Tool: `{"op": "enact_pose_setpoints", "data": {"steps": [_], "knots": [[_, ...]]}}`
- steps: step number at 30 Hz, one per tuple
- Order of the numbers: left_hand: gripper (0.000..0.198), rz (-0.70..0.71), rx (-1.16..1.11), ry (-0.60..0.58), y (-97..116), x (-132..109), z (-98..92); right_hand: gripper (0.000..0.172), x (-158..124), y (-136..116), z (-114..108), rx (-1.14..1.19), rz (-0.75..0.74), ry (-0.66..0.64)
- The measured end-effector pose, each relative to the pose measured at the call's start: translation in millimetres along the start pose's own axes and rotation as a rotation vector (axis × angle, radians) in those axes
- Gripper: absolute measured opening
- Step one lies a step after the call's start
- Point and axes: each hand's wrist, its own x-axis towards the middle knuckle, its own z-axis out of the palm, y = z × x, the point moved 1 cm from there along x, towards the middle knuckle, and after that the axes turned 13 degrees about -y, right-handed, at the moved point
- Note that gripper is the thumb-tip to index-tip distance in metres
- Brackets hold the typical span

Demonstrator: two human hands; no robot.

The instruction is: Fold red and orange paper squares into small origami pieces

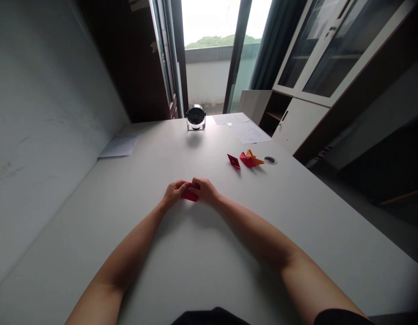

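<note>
Between my two hands is a small piece of folded red paper, held just over the white table. My left hand grips its left side, thumb on top. On the right side, my right hand pinches the same paper with its fingers bent over the upper edge. Part of the paper is hidden behind the fingers. To the right, beyond my right hand, lies a red folded paper piece. Beside it sit red and orange folded paper pieces, touching or overlapping.
A roll of tape lies right of the folded pieces. A round black device on a metal stand stands at the far edge. Paper sheets lie at the back right, and a paper stack at the left by the wall.
</note>
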Motion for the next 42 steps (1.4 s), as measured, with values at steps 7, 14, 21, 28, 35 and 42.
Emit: {"op": "enact_pose_setpoints", "data": {"steps": [7,14,21,28,35,42], "knots": [[0.041,-0.013,-0.003,0.072,-5.0,0.2,-3.6,0.021,0.2,-0.3,-0.7,0.002,0.028,0.047],[0.041,-0.012,-0.075,0.083,-7.1,1.7,-2.5,0.02,-0.4,0.1,-3.9,0.074,0.044,0.053],[0.041,-0.01,-0.165,0.117,-6.9,2.8,-4.7,0.034,2.0,6.2,-1.1,0.034,0.012,0.015],[0.042,-0.018,-0.156,0.081,-8.8,3.3,-5.0,0.04,2.6,9.9,0.3,0.032,-0.012,-0.016],[0.046,0.001,-0.011,0.066,-11.2,2.8,-4.7,0.038,2.3,7.6,0.2,-0.007,-0.03,0.007],[0.041,0.01,-0.037,0.021,-11.7,3.3,-5.0,0.042,1.3,4.5,-2.9,0.015,-0.031,0.051]]}}
